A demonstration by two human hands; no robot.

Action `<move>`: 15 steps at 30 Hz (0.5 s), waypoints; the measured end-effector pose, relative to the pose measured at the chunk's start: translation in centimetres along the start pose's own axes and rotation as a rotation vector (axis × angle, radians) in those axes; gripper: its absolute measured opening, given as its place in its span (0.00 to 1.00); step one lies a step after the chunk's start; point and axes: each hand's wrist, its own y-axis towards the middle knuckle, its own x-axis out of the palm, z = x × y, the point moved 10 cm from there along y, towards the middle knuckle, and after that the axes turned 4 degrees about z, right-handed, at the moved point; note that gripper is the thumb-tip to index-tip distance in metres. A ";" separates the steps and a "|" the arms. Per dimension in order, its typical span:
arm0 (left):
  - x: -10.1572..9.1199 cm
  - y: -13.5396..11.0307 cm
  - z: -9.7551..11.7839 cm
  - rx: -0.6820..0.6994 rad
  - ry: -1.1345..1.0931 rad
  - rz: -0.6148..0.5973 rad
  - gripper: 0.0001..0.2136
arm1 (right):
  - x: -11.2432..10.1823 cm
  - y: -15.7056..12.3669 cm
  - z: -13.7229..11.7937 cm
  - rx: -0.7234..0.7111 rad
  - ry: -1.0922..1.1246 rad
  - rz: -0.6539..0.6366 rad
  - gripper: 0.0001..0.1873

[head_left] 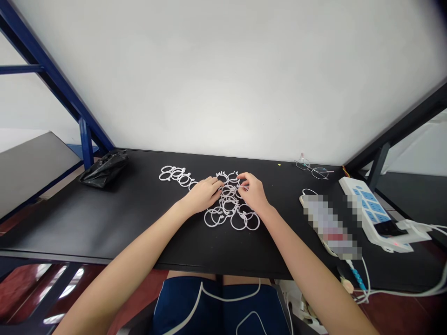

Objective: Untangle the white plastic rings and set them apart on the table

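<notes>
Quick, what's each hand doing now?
Left hand: at the white rings; can't tell if holding one.
Right hand: at the rings too; can't tell either.

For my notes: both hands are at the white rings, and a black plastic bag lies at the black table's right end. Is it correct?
Wrong side: the head view shows the black plastic bag at the left end of the black table.
</notes>
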 end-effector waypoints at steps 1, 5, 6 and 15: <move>0.0 0.0 0.0 -0.002 -0.001 0.002 0.10 | 0.0 0.0 0.0 0.000 -0.002 -0.001 0.18; 0.0 0.0 0.0 -0.003 -0.005 -0.001 0.10 | 0.0 0.0 -0.1 0.000 -0.003 -0.007 0.18; 0.0 0.0 0.0 -0.001 -0.005 0.000 0.10 | 0.0 0.0 -0.1 -0.002 -0.004 -0.007 0.18; 0.0 0.0 0.0 0.004 -0.002 -0.005 0.10 | -0.1 0.0 -0.4 -0.014 0.005 -0.008 0.17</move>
